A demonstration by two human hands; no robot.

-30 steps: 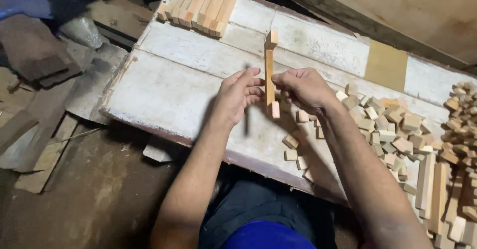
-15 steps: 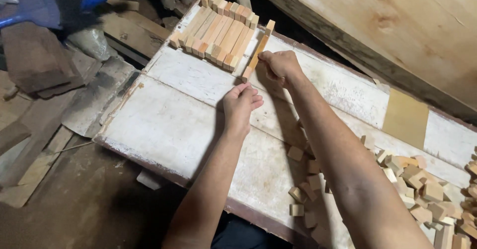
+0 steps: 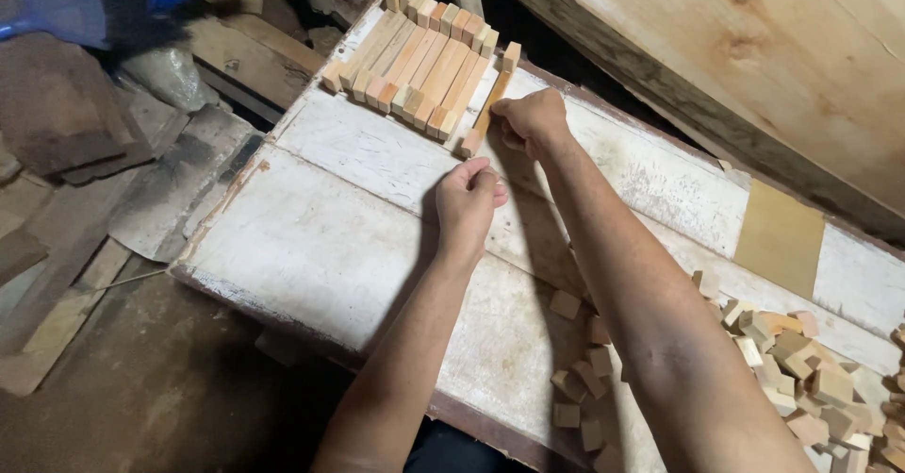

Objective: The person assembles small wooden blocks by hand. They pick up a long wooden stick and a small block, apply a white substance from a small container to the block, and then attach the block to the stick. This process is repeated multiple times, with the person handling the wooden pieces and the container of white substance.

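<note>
1. The stick (image 3: 486, 116), a thin wooden strip with a small block at each end, lies on the white counter (image 3: 358, 237) at the right edge of the row of sticks (image 3: 419, 63), just beside the last one.
2. The right hand (image 3: 531, 120) is curled against the stick's right side, fingers touching it around its middle; whether it truly grips it cannot be told.
3. The left hand (image 3: 468, 198) rests on the counter as a loose fist, holding nothing that shows, just below the stick's near end and apart from it.
4. The row sits at the counter's far corner, its far ends close to the edge.
5. Bare white boards lie open to the left of and below the left hand, out to the counter's worn near edge.
6. A pile of small blocks (image 3: 782, 360) crowds the counter's right end, well apart from the stick, partly under the right forearm.
7. A tan patch (image 3: 781, 237) lies beyond the pile.
</note>
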